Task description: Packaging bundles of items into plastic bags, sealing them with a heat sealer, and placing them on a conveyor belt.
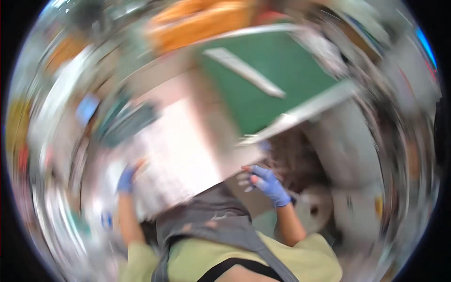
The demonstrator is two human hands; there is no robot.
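My left hand point(128, 178), in a blue glove with bare fingertips, is over the left side of a bright white work surface point(188, 141). Motion smears its fingers, so a grip cannot be made out. To the right of that surface's near edge hovers my right hand point(268, 185), gloved alike, its fingers loosely bent and apart. Nothing shows clearly in it. Beyond my right hand lies a green board point(263, 61) with a pale frame. A long white strip point(246, 73) rests across the green. The whole picture is blurred.
A dark green tray-like thing point(129, 123) sits at the left of the white surface. Orange bundles point(199, 23) stand at the far side. A pale round object with a dark centre point(315, 209) is low at my right. My grey apron point(202, 216) borders the near edge.
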